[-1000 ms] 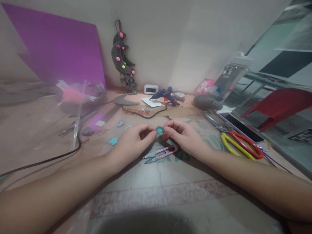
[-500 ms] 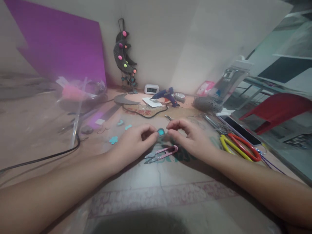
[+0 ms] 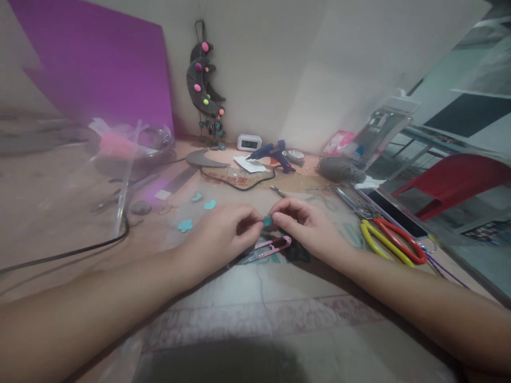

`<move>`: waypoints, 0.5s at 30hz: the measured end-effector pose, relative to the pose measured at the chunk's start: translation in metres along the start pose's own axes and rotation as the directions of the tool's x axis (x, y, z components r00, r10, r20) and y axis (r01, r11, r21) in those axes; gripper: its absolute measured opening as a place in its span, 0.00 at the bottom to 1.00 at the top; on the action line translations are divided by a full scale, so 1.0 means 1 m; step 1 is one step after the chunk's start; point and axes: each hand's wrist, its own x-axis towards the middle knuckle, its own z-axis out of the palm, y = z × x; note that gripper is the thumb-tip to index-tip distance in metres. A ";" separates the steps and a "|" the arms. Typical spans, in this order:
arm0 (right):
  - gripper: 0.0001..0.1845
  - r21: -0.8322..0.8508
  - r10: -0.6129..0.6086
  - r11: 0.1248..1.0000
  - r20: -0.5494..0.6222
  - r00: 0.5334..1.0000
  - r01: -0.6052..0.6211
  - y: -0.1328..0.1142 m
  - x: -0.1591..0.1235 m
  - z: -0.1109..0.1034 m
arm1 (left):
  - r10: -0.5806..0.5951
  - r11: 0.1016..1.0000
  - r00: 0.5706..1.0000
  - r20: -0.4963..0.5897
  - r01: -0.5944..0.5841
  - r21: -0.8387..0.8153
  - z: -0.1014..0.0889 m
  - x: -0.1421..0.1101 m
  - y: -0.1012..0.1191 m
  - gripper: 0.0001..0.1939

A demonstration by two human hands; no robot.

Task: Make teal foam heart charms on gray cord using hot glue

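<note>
My left hand [image 3: 229, 231] and my right hand [image 3: 313, 226] meet over the middle of the table, thumb and fingers pinched. Between their fingertips is a small teal piece [image 3: 267, 220], its edges partly hidden by the fingers. Just below lies a pair of pink thread snips [image 3: 275, 247], its blades partly behind my left hand. To the left of that hand are a teal flower shape [image 3: 185, 225], a teal heart-like cutout [image 3: 209, 204] and a small curved teal piece [image 3: 197, 197].
Scissors with red and yellow handles [image 3: 395, 244] lie right, beside a phone [image 3: 395, 213]. At the back are a blue glue gun [image 3: 275, 154], a white clock [image 3: 249, 142], a grey crescent [image 3: 205, 159] and grey yarn [image 3: 341, 169]. A decorated moon hanging [image 3: 197, 88] is against the wall.
My fingertips have come closer together around the teal piece, which was more exposed between them before. My left hand has shifted slightly right, uncovering more of the heart-like cutout.
</note>
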 end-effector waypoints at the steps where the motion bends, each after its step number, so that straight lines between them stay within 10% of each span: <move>1: 0.10 -0.010 -0.001 1.000 0.007 1.000 0.001 -0.001 0.000 0.000 | 0.007 1.000 1.000 -0.001 -0.007 0.000 0.000 0.000 0.000 0.06; 15: 0.05 0.059 -0.043 0.998 0.102 0.994 0.037 -0.003 -0.001 0.005 | 0.022 0.998 1.000 0.022 -0.024 0.056 0.001 0.000 0.002 0.07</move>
